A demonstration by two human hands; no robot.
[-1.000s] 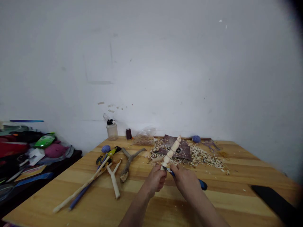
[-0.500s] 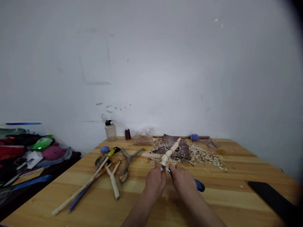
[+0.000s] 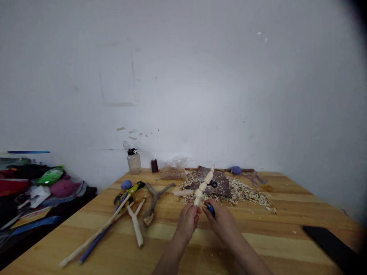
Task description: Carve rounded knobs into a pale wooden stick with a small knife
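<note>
My left hand [image 3: 186, 223] is wrapped round the lower end of a pale, peeled forked stick [image 3: 202, 187]. The stick's long arm is carved into rounded, notched sections with a pointed tip and slants up and away. Its shorter, plain branch juts out to the left. In my right hand [image 3: 223, 222], just right of the stick, is a carving knife [image 3: 210, 209] with a blue and black handle; its blade is hard to make out. The knife is apart from the stick, and my right fingers are closed round the handle.
Wood shavings [image 3: 246, 191] surround a dark brown sheet [image 3: 222, 183] behind my hands. To the left lie a grey forked branch [image 3: 156, 200], a peeled forked stick [image 3: 136, 225] and long sticks [image 3: 94, 236]. A bottle [image 3: 134, 162] stands near the wall; a black slab [image 3: 329, 244] lies right.
My right hand has drawn the knife away from the stick and turned it, so the handle end no longer sticks out to the right. The carved stick now points more steeply upward.
</note>
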